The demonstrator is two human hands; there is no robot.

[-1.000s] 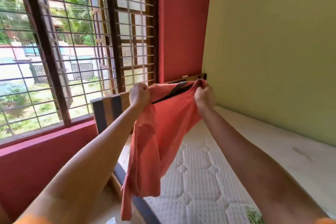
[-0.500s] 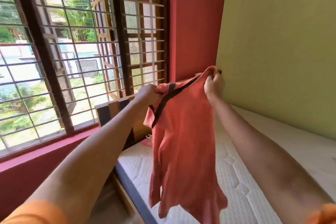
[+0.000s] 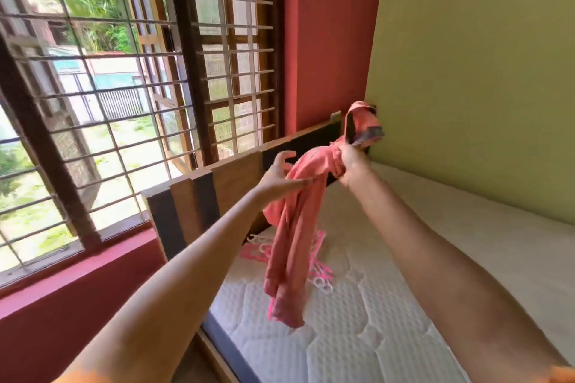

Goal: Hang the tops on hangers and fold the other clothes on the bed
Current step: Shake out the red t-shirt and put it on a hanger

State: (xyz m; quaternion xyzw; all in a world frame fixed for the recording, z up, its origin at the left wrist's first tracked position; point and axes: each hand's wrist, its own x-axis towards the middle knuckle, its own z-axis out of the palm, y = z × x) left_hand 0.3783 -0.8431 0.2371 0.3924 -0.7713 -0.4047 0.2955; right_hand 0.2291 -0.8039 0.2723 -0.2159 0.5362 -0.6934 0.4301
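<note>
A salmon-pink top (image 3: 292, 239) with a dark grey neckband hangs in mid-air above the mattress (image 3: 357, 320), bunched into a rope so that its long axis runs nearly straight down from the neck to the hem. The right hand (image 3: 350, 165) grips the gathered fabric just below the neckband, fingers curled tight around it, with the collar flopping up above the fist. The left hand (image 3: 281, 172) is just beside the top, on its window side, fingers spread and loosely hooked, the thumb edge touching the cloth without clearly gripping it. Below the top, on the mattress near the wooden headboard (image 3: 236, 177), lies a loose heap of pink and white hangers (image 3: 320, 277). They lie directly beneath the dangling hem, so the free left hand looks better placed to reach down for one.
</note>
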